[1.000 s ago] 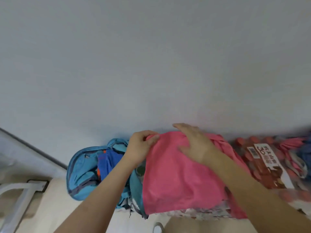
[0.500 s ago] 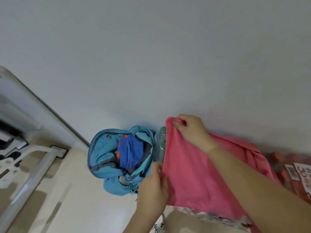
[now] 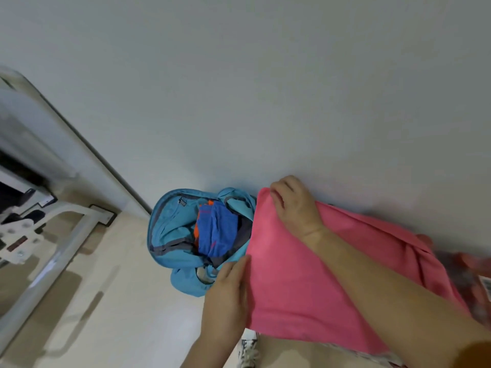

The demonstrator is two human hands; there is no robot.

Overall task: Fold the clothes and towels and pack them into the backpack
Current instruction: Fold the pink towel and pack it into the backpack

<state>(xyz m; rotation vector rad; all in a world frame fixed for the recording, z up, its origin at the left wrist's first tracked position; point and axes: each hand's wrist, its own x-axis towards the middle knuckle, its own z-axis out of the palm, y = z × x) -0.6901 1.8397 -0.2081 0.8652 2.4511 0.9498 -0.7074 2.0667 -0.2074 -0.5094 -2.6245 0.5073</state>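
A folded pink cloth (image 3: 297,282) fills the lower right of the head view. My right hand (image 3: 295,205) grips its far corner, fingers curled over the edge. My left hand (image 3: 228,290) holds its near left edge, fingers along the fabric. Just left of the cloth, a light-blue backpack (image 3: 170,235) stands open against the white wall, with a blue and orange garment (image 3: 215,232) inside it.
A white wall (image 3: 265,88) rises behind everything. White furniture legs (image 3: 53,261) stand on the beige floor (image 3: 106,314) at left. A shrink-wrapped pack of red-capped bottles (image 3: 475,272) lies at the right edge. A white shoe (image 3: 248,351) shows near the bottom.
The view has swung left and the backpack now sits more central. My left hand slid from the cloth's far corner down to its near left edge, and the cloth edge reached the backpack opening.
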